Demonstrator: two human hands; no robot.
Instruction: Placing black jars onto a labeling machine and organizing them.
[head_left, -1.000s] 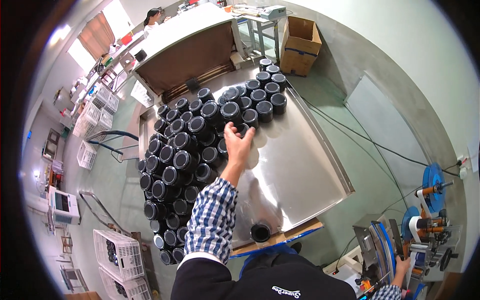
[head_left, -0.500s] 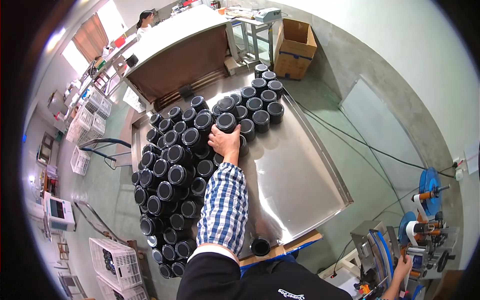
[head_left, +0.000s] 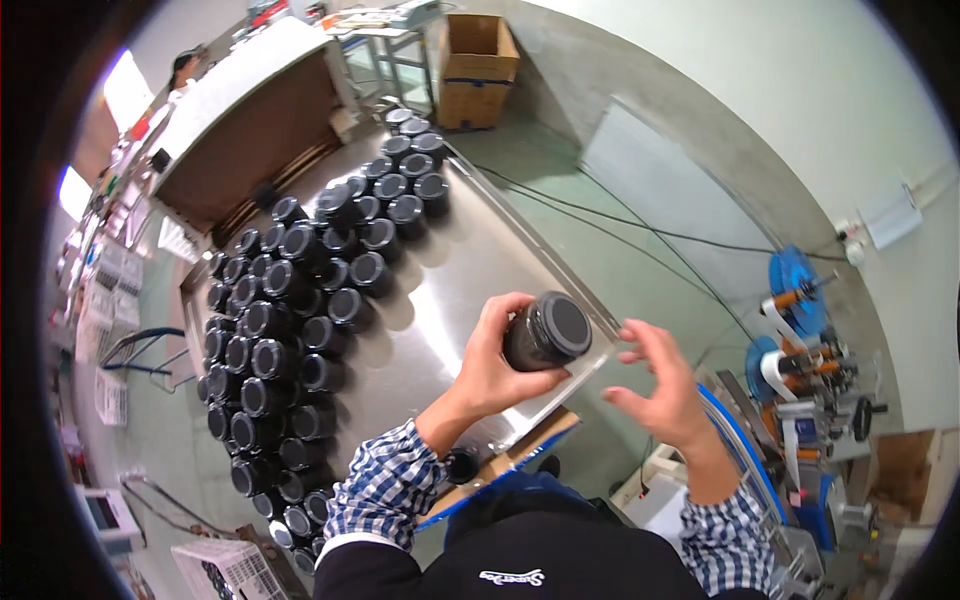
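A dark jar with a black lid is in my left hand, tilted above the right part of the metal tray table. Fingers and thumb of that hand wrap round the jar's side. To the right of the jar, my right hand holds nothing, its fingers apart and turned toward the lid. Many more black-lidded jars stand packed on the left and far side of the tray, some stacked on others. One single jar stands at the near edge, close to my left sleeve.
At the right stands a machine with blue reels and rollers. Black cables run across the floor to the wall. A cardboard box sits beyond the tray. White plastic crates are at the left, and a person is far off.
My left hand has lifted a jar from the group and brought it right and nearer. My right hand has come from the machine to beside the jar. The view has turned right.
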